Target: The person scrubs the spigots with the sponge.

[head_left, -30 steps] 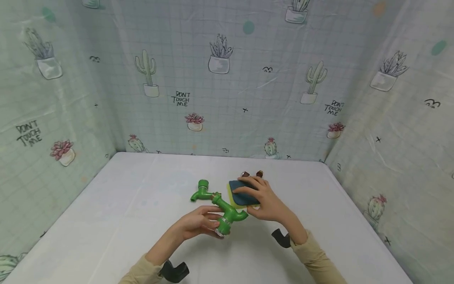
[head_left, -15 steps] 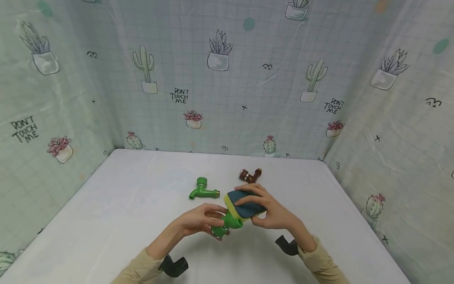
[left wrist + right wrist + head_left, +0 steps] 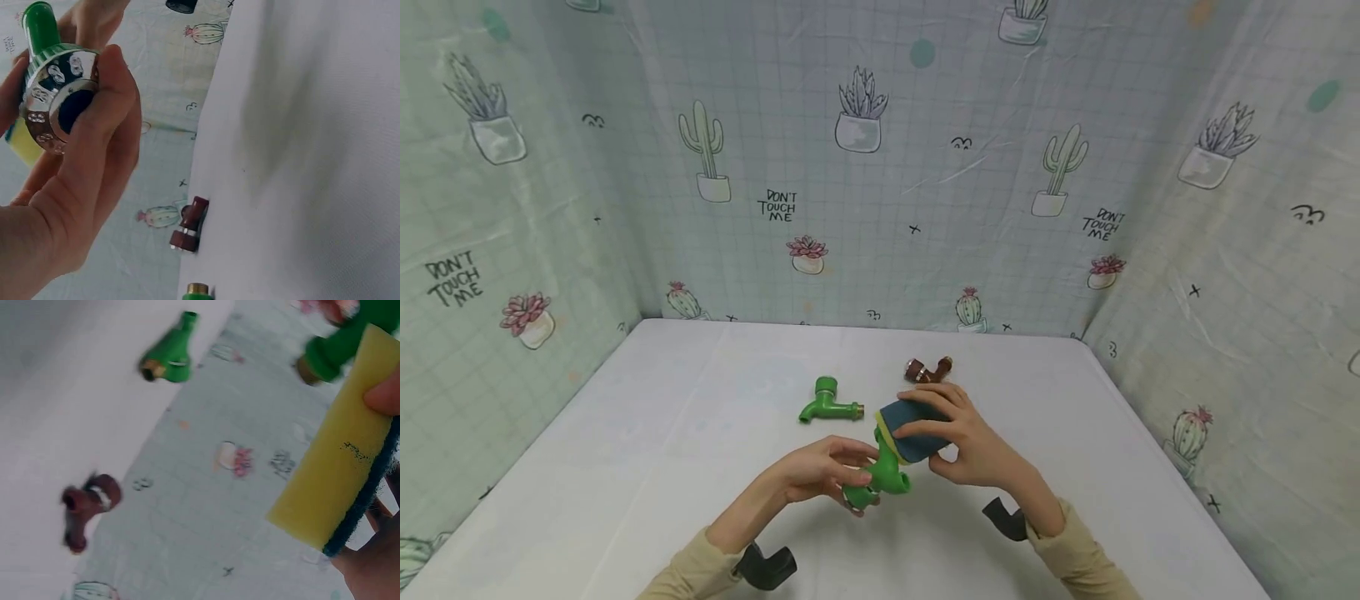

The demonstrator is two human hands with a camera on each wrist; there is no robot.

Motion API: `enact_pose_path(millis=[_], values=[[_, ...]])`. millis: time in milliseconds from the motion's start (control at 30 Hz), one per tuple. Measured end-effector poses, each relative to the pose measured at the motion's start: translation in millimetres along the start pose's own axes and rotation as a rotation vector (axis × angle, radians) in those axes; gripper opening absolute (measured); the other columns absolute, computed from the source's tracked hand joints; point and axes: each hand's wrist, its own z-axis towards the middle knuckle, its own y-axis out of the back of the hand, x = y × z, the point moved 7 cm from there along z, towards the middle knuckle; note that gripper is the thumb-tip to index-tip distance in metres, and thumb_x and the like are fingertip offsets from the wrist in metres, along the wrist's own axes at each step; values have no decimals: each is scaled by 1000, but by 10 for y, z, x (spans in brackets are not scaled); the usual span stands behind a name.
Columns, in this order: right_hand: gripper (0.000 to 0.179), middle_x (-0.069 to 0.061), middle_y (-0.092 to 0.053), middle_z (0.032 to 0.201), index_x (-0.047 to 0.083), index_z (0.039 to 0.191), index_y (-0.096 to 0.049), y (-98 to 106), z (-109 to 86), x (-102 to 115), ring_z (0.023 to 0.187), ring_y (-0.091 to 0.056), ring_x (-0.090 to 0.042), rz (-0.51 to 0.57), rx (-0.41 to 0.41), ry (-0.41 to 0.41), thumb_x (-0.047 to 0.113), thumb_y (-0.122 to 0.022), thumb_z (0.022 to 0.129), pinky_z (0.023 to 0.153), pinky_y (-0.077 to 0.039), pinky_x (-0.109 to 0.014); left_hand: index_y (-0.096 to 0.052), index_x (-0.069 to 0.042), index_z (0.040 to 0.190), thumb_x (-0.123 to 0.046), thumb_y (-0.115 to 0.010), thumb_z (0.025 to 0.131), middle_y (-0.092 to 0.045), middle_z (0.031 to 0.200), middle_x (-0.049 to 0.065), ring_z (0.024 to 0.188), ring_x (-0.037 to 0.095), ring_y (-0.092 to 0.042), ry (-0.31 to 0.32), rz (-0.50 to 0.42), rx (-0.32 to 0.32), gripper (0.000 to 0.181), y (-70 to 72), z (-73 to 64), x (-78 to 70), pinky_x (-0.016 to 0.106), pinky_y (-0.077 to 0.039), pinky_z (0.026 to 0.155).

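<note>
My left hand [image 3: 820,471] holds a green plastic tap [image 3: 889,477] by its knob end, above the table. The left wrist view shows the knob's shiny silver cap [image 3: 47,115] between the fingers and thumb. In my right hand [image 3: 966,437] is a sponge, its dark blue scouring side [image 3: 913,451] up and its yellow side [image 3: 328,456] facing the tap. The sponge lies against the tap's inlet pipe in the head view and hides part of it. The right wrist view shows the tap's threaded brass end [image 3: 306,370] beside the sponge.
On the white table [image 3: 715,392], a second green tap [image 3: 827,402] lies beyond my left hand. A brown tap [image 3: 927,371] lies behind my right hand. Patterned cloth [image 3: 872,192] walls the back and both sides. A black wrist mount [image 3: 767,568] hangs below each forearm.
The sponge came left and down from beside the tap onto its pipe, uncovering the brown tap. Over the last half second it slid slightly, and more of the held tap's body now shows.
</note>
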Motion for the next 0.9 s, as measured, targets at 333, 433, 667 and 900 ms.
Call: enact_pose_path(millis=[333, 433, 667, 900], values=[[55, -5, -42, 134, 28, 113, -58, 143, -146, -95, 119, -32, -23, 25, -130, -261, 7, -68, 63, 87, -35, -52, -31, 4, 133, -8, -64, 81, -58, 91, 2, 72, 10, -63, 6, 13, -270, 63, 135, 28, 73, 45, -54, 72], [57, -4, -41, 134, 31, 117, -55, 108, -106, 75, 118, -32, -23, 31, -121, -265, 11, -67, 65, 87, -35, -52, -26, 2, 137, -10, -66, 80, -53, 92, 3, 68, 8, -61, -21, 29, -406, 70, 203, 43, 74, 41, -56, 70], [58, -6, -46, 130, 33, 113, -57, -78, -65, 267, 116, -38, -29, -216, -119, -206, 15, -70, 60, 86, -30, -47, -1, -12, 144, -26, -59, 86, -54, 106, 14, 76, 13, -62, -74, 22, -511, 84, 250, 54, 0, 35, -54, 69], [58, -4, -44, 132, 34, 115, -56, -158, -60, 258, 116, -37, -24, -190, -107, -201, 16, -69, 61, 89, -31, -46, -29, -8, 130, -34, -55, 87, -55, 113, 28, 83, 25, -67, -142, 127, -464, 57, 284, 5, -96, 35, -55, 68]])
